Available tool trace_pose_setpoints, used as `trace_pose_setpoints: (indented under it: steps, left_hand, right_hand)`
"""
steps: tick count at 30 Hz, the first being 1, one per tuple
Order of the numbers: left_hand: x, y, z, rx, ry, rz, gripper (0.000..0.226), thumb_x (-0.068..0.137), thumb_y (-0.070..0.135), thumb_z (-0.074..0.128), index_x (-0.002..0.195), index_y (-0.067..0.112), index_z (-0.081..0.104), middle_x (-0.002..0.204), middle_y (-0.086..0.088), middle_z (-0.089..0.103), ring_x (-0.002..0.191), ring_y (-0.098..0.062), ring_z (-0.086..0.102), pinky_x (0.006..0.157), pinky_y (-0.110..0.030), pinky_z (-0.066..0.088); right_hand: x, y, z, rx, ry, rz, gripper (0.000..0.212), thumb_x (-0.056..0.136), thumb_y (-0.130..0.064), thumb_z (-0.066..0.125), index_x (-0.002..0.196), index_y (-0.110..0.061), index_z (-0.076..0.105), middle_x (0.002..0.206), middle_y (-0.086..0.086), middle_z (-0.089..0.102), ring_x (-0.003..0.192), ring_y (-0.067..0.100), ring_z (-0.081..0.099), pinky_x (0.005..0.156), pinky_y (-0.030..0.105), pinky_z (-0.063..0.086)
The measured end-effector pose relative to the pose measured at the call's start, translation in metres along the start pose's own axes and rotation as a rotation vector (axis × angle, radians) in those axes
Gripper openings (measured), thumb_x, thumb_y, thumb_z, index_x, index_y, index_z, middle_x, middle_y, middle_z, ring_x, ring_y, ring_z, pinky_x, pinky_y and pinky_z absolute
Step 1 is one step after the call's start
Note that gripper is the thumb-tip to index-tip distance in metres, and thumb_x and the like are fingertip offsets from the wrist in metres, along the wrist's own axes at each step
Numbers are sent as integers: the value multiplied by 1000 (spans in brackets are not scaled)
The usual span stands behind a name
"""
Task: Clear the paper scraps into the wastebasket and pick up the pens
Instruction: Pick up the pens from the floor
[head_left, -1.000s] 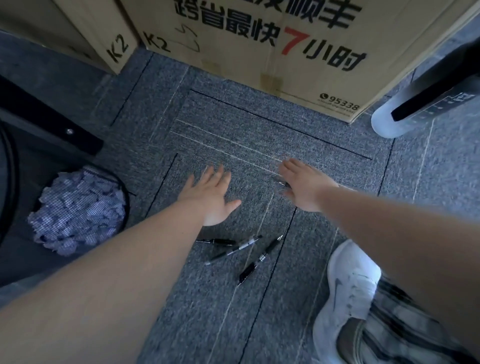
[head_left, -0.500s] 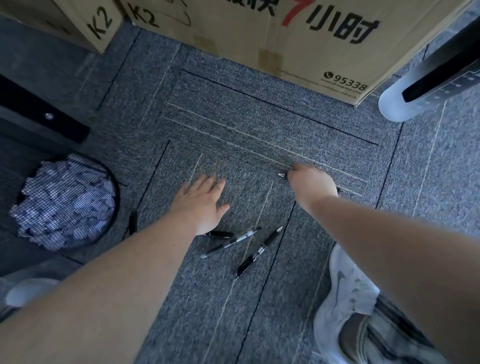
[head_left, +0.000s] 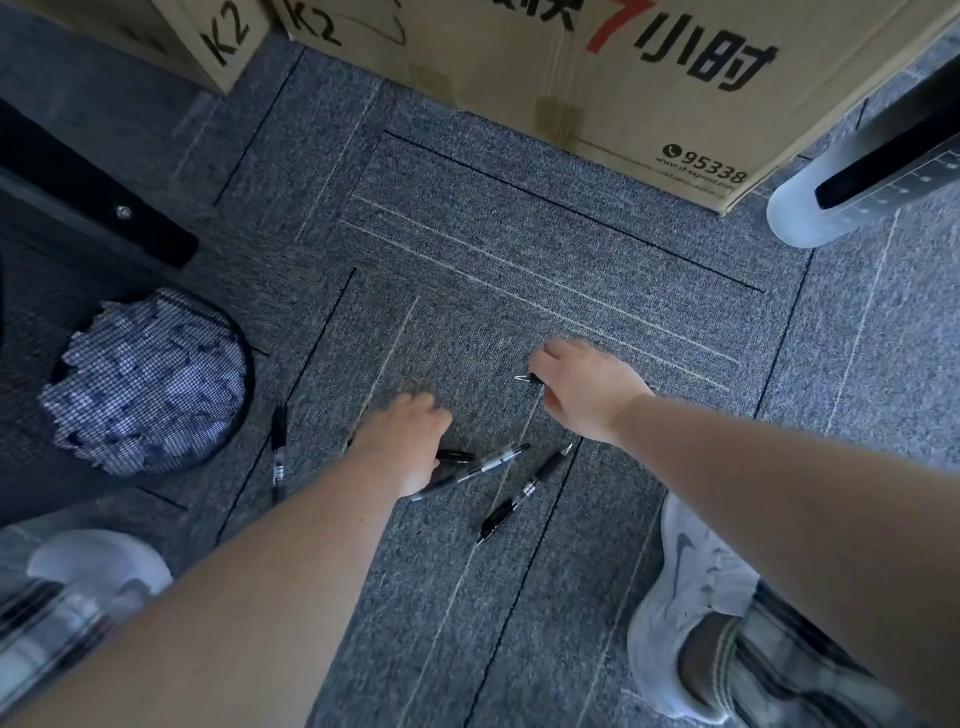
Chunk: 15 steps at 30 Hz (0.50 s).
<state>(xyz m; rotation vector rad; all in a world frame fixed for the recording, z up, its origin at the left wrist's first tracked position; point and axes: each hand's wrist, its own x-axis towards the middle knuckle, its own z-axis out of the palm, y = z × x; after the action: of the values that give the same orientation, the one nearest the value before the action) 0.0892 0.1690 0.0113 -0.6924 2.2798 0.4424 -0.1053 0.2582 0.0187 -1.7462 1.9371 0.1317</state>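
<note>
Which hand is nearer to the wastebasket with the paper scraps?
The left hand. It is over the pens on the carpet, just right of the wastebasket in the picture. The right hand grips a pen farther right.

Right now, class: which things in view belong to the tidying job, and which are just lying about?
Job: wastebasket of paper scraps; pens on carpet; pen in right hand; left hand.
Lying about: cardboard boxes; white stand; shoes.

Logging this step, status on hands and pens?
Right hand grips one pen. Left hand reaching, fingers blurred. Four pens on carpet. Scraps in wastebasket. Nothing blocking.
</note>
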Motion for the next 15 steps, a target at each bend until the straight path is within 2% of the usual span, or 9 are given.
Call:
trace_pose_setpoints:
  steps: [7,9,11,13,15]
  left_hand:
    - [1,1,11,-29,31,18,33,88,24,60,117,15,47,114,-3,50,107,-19,48,90,-36,47]
    - [0,2,8,-171,50,-17,24,92,22,54,112,12,45,98,-4,55,84,-19,53,70,-32,49]
    - [-1,0,6,-359,80,-92,15,96,20,47,105,10,41,74,-1,49,60,-15,47,50,-27,36]
    - [-3,-5,4,-519,88,-162,12,97,19,45,99,10,38,68,-1,44,54,-14,42,45,-27,28]
    - [-6,-15,3,-620,87,-203,12,97,20,46,97,10,38,71,-1,44,58,-15,44,48,-28,30]
  right_hand:
    - [-2,-10,0,49,-72,-24,27,93,-18,52,118,-13,49,107,4,54,100,21,52,85,32,49]
    - [1,-13,-2,107,-128,26,17,94,-17,49,111,-13,48,98,2,55,86,21,56,74,33,53]
    - [2,-16,-5,189,-190,81,7,95,-15,47,103,-15,45,88,3,58,73,21,61,64,36,56]
    - [0,-19,-7,245,-227,90,6,96,-14,47,102,-14,45,85,4,59,72,21,61,65,38,56]
    - [-3,-23,-9,281,-264,86,7,96,-13,47,103,-13,46,87,4,59,75,21,60,68,38,54]
